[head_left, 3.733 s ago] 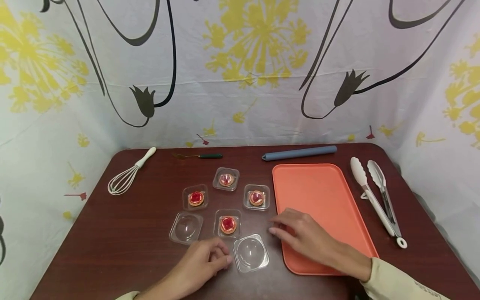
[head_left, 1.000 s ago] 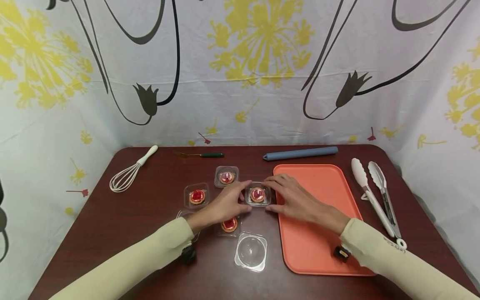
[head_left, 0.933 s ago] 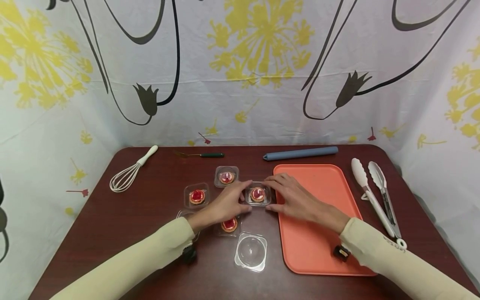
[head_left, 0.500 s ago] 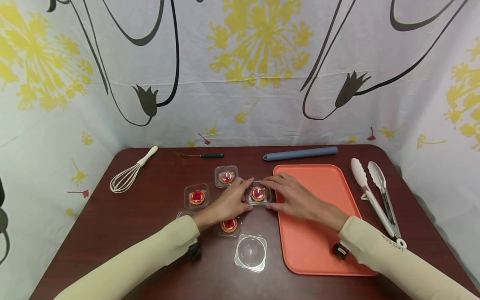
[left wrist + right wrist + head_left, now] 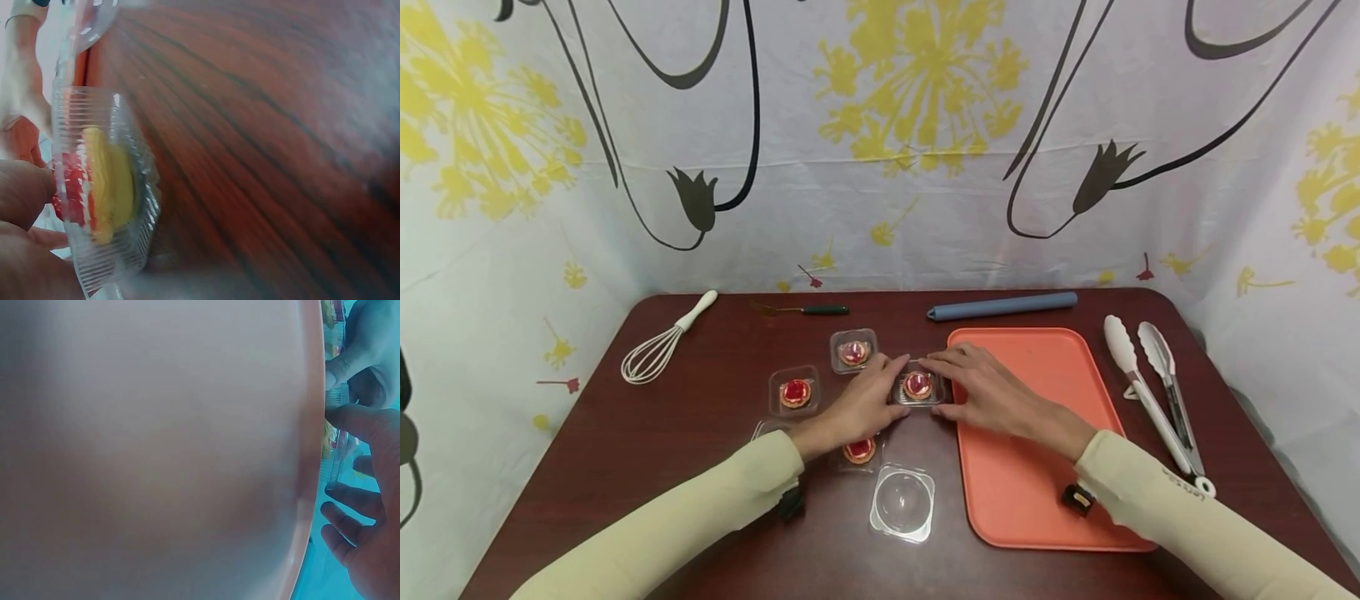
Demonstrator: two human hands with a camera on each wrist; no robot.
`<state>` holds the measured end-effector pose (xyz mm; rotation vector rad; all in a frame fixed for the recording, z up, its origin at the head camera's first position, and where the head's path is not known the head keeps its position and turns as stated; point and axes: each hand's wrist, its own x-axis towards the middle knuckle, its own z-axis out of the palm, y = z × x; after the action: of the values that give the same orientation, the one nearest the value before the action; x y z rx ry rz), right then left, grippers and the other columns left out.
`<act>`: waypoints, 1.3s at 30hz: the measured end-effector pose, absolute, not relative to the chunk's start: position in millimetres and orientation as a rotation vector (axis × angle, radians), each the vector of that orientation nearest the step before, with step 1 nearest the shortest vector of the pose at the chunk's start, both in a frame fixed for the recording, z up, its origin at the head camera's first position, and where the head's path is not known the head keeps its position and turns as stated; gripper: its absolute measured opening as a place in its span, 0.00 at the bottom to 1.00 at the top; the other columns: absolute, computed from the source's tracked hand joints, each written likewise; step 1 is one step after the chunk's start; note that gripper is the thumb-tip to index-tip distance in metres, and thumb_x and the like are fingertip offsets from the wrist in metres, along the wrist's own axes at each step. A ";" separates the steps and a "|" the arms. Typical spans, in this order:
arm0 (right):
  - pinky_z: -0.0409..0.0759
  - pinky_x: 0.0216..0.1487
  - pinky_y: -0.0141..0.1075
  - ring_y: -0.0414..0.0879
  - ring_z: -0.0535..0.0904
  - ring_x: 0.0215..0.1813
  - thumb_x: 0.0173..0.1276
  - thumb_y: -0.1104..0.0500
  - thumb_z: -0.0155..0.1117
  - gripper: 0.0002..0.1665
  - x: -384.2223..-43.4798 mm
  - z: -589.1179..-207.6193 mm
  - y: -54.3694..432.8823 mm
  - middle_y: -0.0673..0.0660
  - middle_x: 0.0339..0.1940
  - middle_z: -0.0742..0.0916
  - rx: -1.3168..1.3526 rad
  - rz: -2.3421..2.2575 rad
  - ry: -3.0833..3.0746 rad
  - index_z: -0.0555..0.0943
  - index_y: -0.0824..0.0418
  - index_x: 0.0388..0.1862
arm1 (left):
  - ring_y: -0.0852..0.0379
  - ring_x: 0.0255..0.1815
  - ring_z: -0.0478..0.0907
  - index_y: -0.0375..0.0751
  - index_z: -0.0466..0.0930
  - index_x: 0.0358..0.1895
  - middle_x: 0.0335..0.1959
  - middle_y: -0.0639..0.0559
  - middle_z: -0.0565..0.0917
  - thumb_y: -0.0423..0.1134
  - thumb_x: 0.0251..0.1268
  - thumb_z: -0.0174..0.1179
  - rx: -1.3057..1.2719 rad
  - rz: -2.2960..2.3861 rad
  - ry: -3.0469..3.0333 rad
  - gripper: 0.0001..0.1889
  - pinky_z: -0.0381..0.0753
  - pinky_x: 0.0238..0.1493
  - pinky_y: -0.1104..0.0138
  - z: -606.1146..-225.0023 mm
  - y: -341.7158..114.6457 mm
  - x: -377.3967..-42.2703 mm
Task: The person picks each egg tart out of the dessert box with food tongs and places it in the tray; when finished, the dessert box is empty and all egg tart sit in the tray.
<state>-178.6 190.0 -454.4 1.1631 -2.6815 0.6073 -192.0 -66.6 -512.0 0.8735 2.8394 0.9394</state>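
Observation:
My left hand (image 5: 867, 403) grips the left side of a clear plastic container (image 5: 917, 396) with a small red-topped tart (image 5: 917, 385) inside. On its right side, my right hand (image 5: 992, 392) grips the same container between thumb and fingers. A domed lid appears to cover it. In the right wrist view, the fingers of my right hand (image 5: 375, 506) span the container's edge. Under my left forearm sits another container, its tart (image 5: 859, 450) partly hidden. In the left wrist view, a tart (image 5: 103, 194) in an unlidded container stands beside my left fingers.
An orange tray (image 5: 1030, 500) lies under my right arm. A loose clear lid (image 5: 902, 504) lies in front; another (image 5: 767, 428) is mostly hidden. Two more tart containers (image 5: 794, 412) (image 5: 853, 333) stand behind. A whisk (image 5: 658, 350), fork (image 5: 820, 310), blue rod (image 5: 1000, 306) and tongs (image 5: 1150, 400) surround them.
Both hands have moved from the table front and tray edge to the right-hand tart container. Over the last second, my left hand has shifted slightly right against it.

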 end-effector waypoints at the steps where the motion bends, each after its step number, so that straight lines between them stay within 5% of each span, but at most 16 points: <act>1: 0.79 0.68 0.57 0.56 0.79 0.67 0.65 0.49 0.86 0.43 -178.9 -454.3 190.4 0.59 0.69 0.87 1.166 0.606 -2.679 0.82 0.61 0.76 | 0.51 0.55 0.80 0.34 0.66 0.84 0.58 0.44 0.76 0.38 0.65 0.81 0.900 0.920 2.854 0.47 0.85 0.61 0.55 -513.0 -66.8 -192.1; 12: 0.78 0.70 0.56 0.56 0.79 0.67 0.63 0.48 0.86 0.44 -183.4 -449.6 193.7 0.61 0.69 0.88 1.206 0.612 -2.689 0.83 0.61 0.76 | 0.53 0.53 0.83 0.31 0.64 0.84 0.60 0.41 0.77 0.43 0.72 0.77 1.065 0.718 2.935 0.45 0.87 0.57 0.59 -520.6 -68.7 -196.8; 39: 0.82 0.67 0.50 0.50 0.81 0.64 0.59 0.47 0.86 0.43 -192.6 -445.1 196.1 0.55 0.64 0.90 1.222 0.697 -2.754 0.85 0.61 0.73 | 0.55 0.49 0.82 0.33 0.68 0.82 0.59 0.43 0.78 0.46 0.70 0.78 1.068 0.675 2.952 0.44 0.88 0.52 0.60 -520.1 -68.1 -200.0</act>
<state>-192.6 196.1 -445.1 1.2215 -2.7542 0.6974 -200.0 -68.1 -520.1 1.0675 2.9519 0.6754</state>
